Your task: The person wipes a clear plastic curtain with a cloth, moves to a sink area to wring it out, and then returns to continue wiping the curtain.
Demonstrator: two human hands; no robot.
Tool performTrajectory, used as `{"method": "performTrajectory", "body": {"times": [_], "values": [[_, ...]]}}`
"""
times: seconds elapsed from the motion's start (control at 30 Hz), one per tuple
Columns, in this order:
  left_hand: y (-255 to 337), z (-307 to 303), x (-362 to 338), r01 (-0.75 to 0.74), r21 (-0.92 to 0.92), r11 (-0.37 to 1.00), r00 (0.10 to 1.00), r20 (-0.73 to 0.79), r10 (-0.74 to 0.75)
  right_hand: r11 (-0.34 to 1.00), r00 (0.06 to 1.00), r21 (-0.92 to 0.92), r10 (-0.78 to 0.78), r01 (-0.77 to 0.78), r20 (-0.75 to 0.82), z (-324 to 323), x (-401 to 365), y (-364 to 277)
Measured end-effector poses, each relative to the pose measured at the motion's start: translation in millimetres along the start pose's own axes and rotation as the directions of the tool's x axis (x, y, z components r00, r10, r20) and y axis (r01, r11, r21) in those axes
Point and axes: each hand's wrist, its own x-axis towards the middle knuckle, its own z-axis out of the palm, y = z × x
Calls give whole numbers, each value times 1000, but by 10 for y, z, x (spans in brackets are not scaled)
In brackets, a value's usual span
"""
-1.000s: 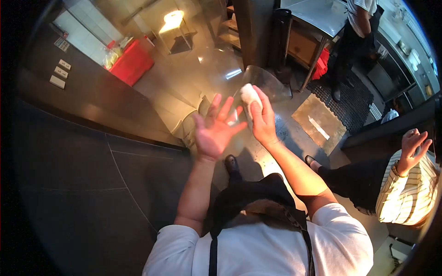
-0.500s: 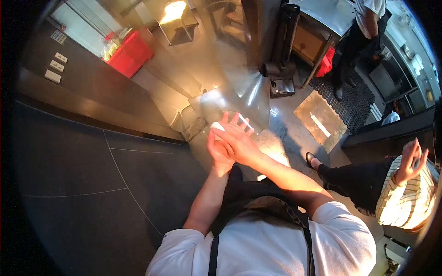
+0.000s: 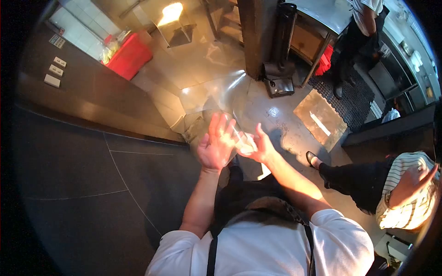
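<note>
My left hand [image 3: 215,146] is open, its palm up and fingers stretched forward, with nothing seen in it. Close to its right, my right hand [image 3: 263,146] has its thumb raised and its fingers bent inward. A small white wad [image 3: 247,145] shows at those fingers; whether it is tissue or foam I cannot make out. The two hands are a little apart. Transparent plastic [image 3: 225,94] with bright reflections hangs just ahead of them and partly overlaps the hands' view.
A dark wall [image 3: 83,175] runs along the left. Beyond the plastic are a red bin [image 3: 131,57] and a post [image 3: 258,41]. At right, a person in a striped shirt [image 3: 407,198] stands close by; another person [image 3: 357,46] is farther back, beside a metal table [image 3: 324,16].
My hands were pressed together with the right over the left; they have parted. The white wad, earlier near the left fingertips, now shows at the right hand. The striped-shirt person's hand has lowered.
</note>
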Motion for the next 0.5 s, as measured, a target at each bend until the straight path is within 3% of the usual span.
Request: {"method": "performTrajectory", "body": {"times": [0.1, 0.17, 0.2, 0.23, 0.3, 0.37, 0.4, 0.47, 0.5], "values": [[-194, -185, -270, 67, 64, 996, 997, -39, -64, 986, 985, 128, -91, 110, -144, 67, 482, 16], [-253, -536, -554, 204, 22, 979, 979, 12, -204, 945, 956, -286, -219, 158, -195, -45, 558, -46], [-268, -736, -676, 270, 1, 963, 962, 40, -270, 876, 929, -398, -347, 272, -129, -16, 529, -37], [-218, -946, -803, 339, 54, 939, 941, -23, -338, 781, 882, -496, -467, 380, -59, 17, 497, -25], [58, -1344, -1001, 468, 139, 873, 880, -163, -446, 499, 766, -785, -641, 367, -50, -25, 316, -53], [271, -1513, -988, 444, 209, 872, 856, -385, -344, 183, 651, -926, -755, 332, 84, -198, 180, -151], [301, -1575, -950, 442, 241, 864, 824, -489, -285, 135, 654, -949, -751, 283, 89, -301, 135, -227], [300, -1453, -682, 499, 331, 801, 828, -454, -329, 43, 665, -983, -741, 181, 90, -206, -91, -313], [286, -1404, -481, 519, 381, 765, 832, -431, -350, -77, 665, -991, -736, 111, 131, -3, -299, -328]]}}
